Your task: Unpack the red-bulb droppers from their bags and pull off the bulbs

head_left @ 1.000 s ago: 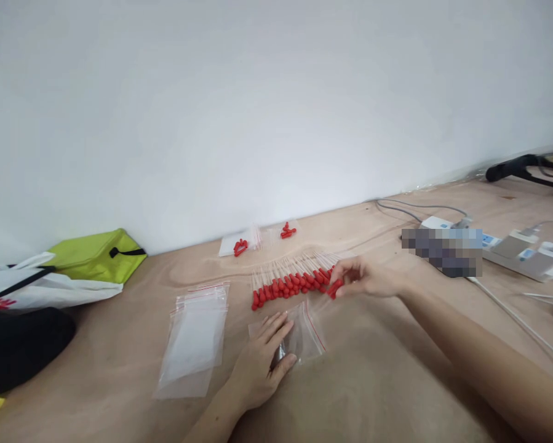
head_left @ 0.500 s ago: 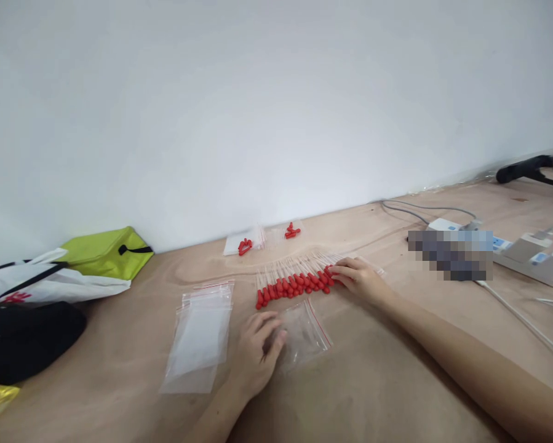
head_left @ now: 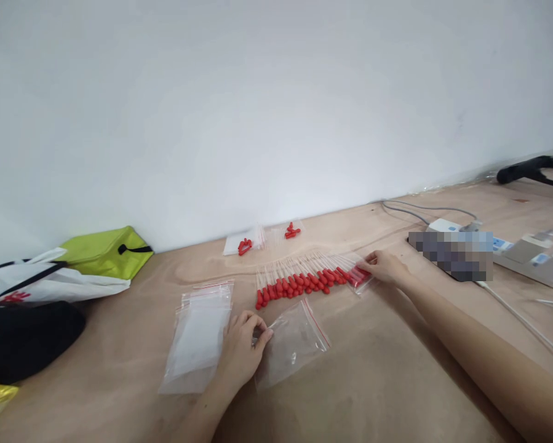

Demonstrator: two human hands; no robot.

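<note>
A row of sticks with red bulbous ends (head_left: 299,284) lies fanned across the table, pale shafts pointing away from me. At its right end, my right hand (head_left: 387,269) has its fingers together at a small clear zip bag (head_left: 359,284) with red ends in it. Nearer to me, an empty clear zip bag (head_left: 294,344) with a red seal line lies flat. My left hand (head_left: 245,346) is closed at that bag's left edge, thumb and forefinger pinching it. Beside this hand rests a stack of clear zip bags (head_left: 200,335).
Two filled bags with red ends (head_left: 245,246) (head_left: 292,231) lie by the wall. To the left are a lime-green bag (head_left: 105,252), a white bag (head_left: 82,284) and a black item (head_left: 27,338). Power strips (head_left: 532,261) and cables are at right.
My right hand has moved right, off the red ends, onto the small bag. My left hand has shifted slightly left and closed on the empty bag, which has spread toward me.
</note>
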